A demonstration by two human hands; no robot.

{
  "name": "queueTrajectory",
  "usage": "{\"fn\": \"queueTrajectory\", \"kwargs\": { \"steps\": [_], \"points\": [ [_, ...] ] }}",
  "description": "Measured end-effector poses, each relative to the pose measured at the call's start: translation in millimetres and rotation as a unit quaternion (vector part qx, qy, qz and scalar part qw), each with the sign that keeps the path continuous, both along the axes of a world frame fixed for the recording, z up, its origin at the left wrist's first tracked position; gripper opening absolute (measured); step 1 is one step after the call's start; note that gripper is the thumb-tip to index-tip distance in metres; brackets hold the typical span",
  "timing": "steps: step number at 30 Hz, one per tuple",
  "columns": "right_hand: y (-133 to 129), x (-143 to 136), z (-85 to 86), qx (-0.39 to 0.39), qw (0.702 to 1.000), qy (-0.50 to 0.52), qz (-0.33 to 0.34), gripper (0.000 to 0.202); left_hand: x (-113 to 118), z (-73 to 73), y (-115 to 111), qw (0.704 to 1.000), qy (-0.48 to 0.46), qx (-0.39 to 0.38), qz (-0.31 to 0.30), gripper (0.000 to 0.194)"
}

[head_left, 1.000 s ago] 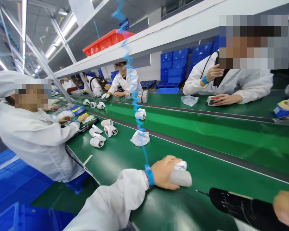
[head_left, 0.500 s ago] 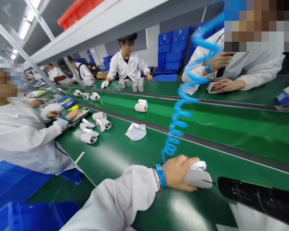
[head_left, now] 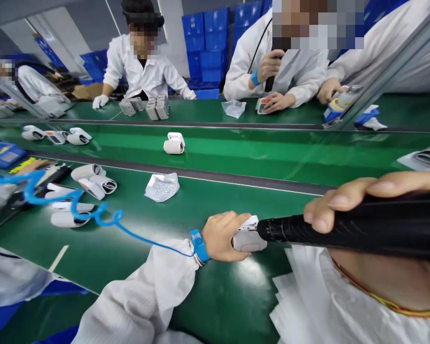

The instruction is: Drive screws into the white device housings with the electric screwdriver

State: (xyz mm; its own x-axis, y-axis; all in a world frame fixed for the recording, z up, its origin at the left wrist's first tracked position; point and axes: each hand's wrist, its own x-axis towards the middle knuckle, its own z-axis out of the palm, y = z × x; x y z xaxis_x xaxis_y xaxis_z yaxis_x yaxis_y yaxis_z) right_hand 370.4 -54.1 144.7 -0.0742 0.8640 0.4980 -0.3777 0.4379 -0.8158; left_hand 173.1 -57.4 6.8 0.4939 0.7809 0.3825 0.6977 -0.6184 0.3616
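Here, left hand point(head_left: 222, 237) palm-down, clasping grey-white device point(head_left: 251, 241); right hand point(head_left: 356, 193) wrapped round black driver point(head_left: 290, 229), held nearly level.

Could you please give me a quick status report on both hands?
Left hand gripping grey-white device. Right hand around black screwdriver, nose at device. Blue coiled cord left, clear of screwdriver.

The green bench point(head_left: 208, 193) carries a clear bag point(head_left: 162, 187) and several cuffed white devices point(head_left: 68, 219).
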Motion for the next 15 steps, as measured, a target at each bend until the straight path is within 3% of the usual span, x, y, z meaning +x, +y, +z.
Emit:
{"fn": "queueTrajectory", "kwargs": {
  "steps": [10,15],
  "points": [
    [11.3,-19.3,-7.1,-0.013,0.999,0.041,0.003,0.023,1.4,-3.2,0.2,0.998,-0.002,0.059,-0.012,0.068],
    [13.7,-20.1,-9.1,0.001,0.999,0.041,0.008,0.022,2.0,-2.3,-0.2,0.999,0.039,0.034,-0.016,0.069]
  ]
}}
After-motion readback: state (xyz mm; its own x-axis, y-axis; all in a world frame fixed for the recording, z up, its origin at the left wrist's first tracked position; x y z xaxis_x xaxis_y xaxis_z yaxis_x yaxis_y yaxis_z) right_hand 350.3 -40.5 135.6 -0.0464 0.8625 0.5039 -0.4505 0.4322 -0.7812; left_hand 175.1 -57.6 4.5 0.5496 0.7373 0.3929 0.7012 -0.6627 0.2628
